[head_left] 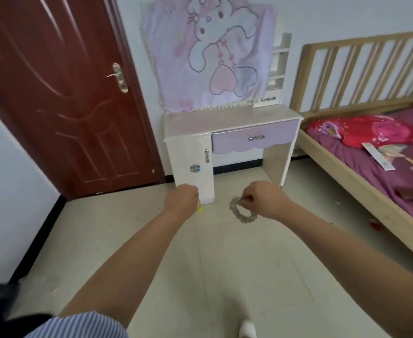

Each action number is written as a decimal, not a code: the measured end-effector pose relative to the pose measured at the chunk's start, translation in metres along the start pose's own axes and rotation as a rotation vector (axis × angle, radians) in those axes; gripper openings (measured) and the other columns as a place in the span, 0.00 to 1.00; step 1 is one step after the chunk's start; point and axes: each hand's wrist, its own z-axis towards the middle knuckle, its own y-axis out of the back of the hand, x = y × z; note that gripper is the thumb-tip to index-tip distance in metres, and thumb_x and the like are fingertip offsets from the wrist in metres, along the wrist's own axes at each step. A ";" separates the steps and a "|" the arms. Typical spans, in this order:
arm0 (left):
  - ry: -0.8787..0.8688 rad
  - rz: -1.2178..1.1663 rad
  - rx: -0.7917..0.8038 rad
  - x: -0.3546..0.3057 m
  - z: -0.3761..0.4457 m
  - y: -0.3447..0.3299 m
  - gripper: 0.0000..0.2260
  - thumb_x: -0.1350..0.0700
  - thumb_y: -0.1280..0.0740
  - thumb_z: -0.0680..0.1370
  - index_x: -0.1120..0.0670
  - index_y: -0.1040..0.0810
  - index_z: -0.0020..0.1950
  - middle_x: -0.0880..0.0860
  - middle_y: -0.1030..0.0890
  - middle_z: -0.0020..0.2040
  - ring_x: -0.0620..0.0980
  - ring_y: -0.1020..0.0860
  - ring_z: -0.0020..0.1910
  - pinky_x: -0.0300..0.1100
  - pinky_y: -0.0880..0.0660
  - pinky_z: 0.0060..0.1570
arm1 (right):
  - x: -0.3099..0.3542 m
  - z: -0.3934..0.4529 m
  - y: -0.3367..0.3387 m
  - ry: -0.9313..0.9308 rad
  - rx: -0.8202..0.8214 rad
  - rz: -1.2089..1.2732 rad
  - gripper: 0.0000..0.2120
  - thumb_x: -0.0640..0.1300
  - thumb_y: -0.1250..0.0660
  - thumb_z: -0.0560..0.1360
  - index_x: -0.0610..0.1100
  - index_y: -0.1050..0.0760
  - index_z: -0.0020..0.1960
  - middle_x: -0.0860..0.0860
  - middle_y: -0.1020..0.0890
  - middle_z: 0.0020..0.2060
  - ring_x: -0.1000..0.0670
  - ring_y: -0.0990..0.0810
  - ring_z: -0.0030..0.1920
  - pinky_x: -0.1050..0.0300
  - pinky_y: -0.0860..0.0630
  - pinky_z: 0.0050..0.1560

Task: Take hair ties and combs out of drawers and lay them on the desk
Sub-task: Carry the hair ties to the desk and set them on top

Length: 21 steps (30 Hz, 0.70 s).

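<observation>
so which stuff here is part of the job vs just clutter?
Job:
- grey scrunchie, held in right hand
- small yellow-green item, in left hand; too blurred to name
- desk, purple drawer shut

Not job:
- bed
- red quilt
- door
- bunny cloth

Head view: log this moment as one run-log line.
left hand: shut on yellow item | right hand: pinching grey scrunchie | desk: ahead, drawer closed | stage: carrying
</observation>
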 end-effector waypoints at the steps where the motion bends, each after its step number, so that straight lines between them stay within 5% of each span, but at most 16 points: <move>1: -0.015 0.003 -0.008 0.002 0.033 -0.002 0.11 0.63 0.41 0.78 0.58 0.20 0.53 0.58 0.20 0.57 0.57 0.23 0.55 0.45 0.25 0.50 | -0.008 0.031 0.001 0.007 -0.010 0.004 0.14 0.43 0.39 0.76 0.34 0.21 0.44 0.41 0.22 0.38 0.42 0.22 0.43 0.52 0.27 0.41; 7: -0.012 0.001 -0.023 0.015 0.227 0.007 0.12 0.62 0.42 0.79 0.59 0.21 0.56 0.59 0.20 0.58 0.57 0.23 0.57 0.45 0.26 0.52 | -0.061 0.230 0.019 0.011 -0.040 0.052 0.19 0.43 0.39 0.75 0.43 0.33 0.26 0.46 0.25 0.33 0.48 0.29 0.35 0.60 0.39 0.27; 11: 0.005 0.006 -0.002 0.039 0.334 0.017 0.11 0.62 0.42 0.79 0.61 0.21 0.55 0.59 0.20 0.57 0.57 0.23 0.56 0.46 0.25 0.52 | -0.083 0.350 0.034 -0.033 0.024 0.084 0.12 0.43 0.39 0.76 0.38 0.22 0.39 0.47 0.23 0.32 0.47 0.26 0.39 0.66 0.40 0.27; 14: 0.024 0.019 0.004 0.069 0.405 0.016 0.11 0.63 0.42 0.79 0.60 0.21 0.55 0.59 0.20 0.57 0.57 0.23 0.56 0.47 0.26 0.52 | -0.090 0.438 0.031 -0.036 0.084 0.093 0.12 0.42 0.40 0.75 0.39 0.23 0.37 0.50 0.26 0.27 0.51 0.28 0.34 0.66 0.39 0.28; 19: 0.059 -0.003 0.044 0.132 0.542 -0.008 0.11 0.63 0.41 0.78 0.59 0.21 0.55 0.58 0.19 0.56 0.56 0.23 0.56 0.45 0.26 0.51 | -0.098 0.588 -0.002 -0.010 0.119 0.058 0.11 0.38 0.39 0.73 0.35 0.21 0.48 0.46 0.24 0.34 0.45 0.26 0.42 0.62 0.37 0.30; 21: 0.065 -0.007 0.064 0.157 0.601 -0.024 0.11 0.62 0.40 0.78 0.59 0.20 0.55 0.58 0.19 0.56 0.56 0.23 0.56 0.45 0.26 0.52 | -0.101 0.651 -0.019 0.012 0.149 0.034 0.11 0.39 0.39 0.73 0.36 0.20 0.50 0.41 0.19 0.46 0.42 0.22 0.49 0.60 0.33 0.39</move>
